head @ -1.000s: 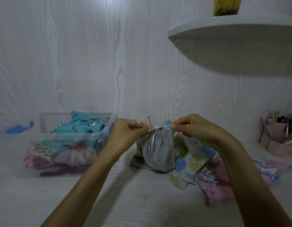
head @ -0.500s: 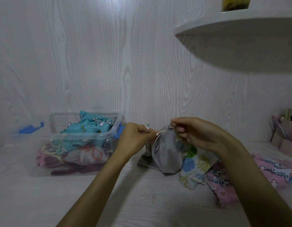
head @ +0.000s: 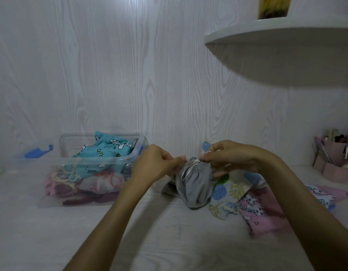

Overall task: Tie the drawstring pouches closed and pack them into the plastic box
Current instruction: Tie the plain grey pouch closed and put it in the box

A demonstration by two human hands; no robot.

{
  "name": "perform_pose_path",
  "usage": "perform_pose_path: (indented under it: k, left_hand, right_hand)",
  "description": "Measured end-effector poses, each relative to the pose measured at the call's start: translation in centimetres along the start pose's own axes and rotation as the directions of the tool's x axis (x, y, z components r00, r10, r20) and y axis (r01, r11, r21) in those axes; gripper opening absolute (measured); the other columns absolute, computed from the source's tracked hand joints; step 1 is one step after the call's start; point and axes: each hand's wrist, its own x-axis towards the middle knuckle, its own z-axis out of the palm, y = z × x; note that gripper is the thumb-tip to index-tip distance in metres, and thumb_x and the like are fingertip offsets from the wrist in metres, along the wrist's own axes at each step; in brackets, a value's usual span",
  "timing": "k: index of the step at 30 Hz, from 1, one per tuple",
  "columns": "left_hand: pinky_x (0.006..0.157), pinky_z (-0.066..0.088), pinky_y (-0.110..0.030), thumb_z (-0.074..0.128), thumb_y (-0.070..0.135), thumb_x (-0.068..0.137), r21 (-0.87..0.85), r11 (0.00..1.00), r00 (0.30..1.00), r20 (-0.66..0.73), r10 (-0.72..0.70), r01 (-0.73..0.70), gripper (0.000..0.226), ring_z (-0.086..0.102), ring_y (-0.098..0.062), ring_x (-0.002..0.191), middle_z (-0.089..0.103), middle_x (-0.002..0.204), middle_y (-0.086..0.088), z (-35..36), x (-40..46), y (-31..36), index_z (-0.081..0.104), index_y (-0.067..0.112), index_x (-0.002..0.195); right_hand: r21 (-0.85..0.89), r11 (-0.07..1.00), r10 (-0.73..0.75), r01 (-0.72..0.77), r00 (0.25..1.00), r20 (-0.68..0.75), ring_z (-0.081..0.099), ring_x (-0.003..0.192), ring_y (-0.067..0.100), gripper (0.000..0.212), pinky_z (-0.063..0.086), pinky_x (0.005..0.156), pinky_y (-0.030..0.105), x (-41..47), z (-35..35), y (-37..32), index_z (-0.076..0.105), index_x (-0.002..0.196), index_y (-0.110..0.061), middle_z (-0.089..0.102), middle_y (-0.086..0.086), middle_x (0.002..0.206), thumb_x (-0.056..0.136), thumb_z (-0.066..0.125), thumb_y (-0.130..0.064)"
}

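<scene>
Left hand [head: 157, 163] and right hand [head: 229, 155] pinching the white drawstring [head: 192, 165] at the gathered neck of the grey pouch [head: 194, 182], upright on the counter [head: 169, 241] between them.

A pale wood-grain wall [head: 110, 75] is rising behind the white desk [head: 169, 241], both lying in dim, cool light. A curved white shelf [head: 276, 36] is jutting from the wall at upper right, casting a dark shadow beneath. A pink holder [head: 333, 165] is sitting at the desk's right edge.
</scene>
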Motion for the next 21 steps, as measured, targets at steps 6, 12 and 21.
perform_pose_path:
  k: [6,12,21]
  left_hand:
    - [0.087,0.048,-0.024,0.074,0.04,0.075,0.143,0.983,0.97,0.227,0.084,-0.119,0.058,0.056,-0.005,0.104,0.057,0.124,0.011,-2.2,-1.3,1.3,0.053,0.029,0.128]
    - [0.058,0.046,-0.01,0.076,0.024,0.077,-0.048,0.993,0.958,0.262,0.121,-0.112,0.006,0.058,0.006,0.054,0.067,0.058,0.014,-4.5,-2.9,1.1,0.071,0.024,0.081]
    - [0.081,0.051,-0.032,0.08,0.051,0.056,0.365,0.929,0.898,0.427,-0.106,-0.064,0.03,0.06,-0.015,0.085,0.064,0.084,0.005,-1.5,-4.8,-5.2,0.061,0.03,0.067]
  right_hand:
    - [0.044,0.991,-0.129,0.129,0.992,0.0,0.066,0.071,0.012,0.01,0.058,0.071,0.023,-1.6,0.1,-1.7,0.058,0.083,-0.011,0.068,0.005,0.082,0.087,0.065,-0.017]
    - [0.093,0.985,-0.153,0.144,0.983,0.104,0.067,0.071,0.009,0.019,0.052,0.059,0.017,-2.5,2.1,-2.6,0.056,0.076,-0.015,0.07,0.001,0.078,0.079,0.073,-0.023]
    - [-0.464,0.886,0.063,-0.017,0.994,0.085,0.043,0.128,0.016,0.077,0.038,0.103,0.027,-1.4,7.2,3.2,0.04,0.135,-0.018,0.042,0.0,0.14,0.072,0.076,-0.045]
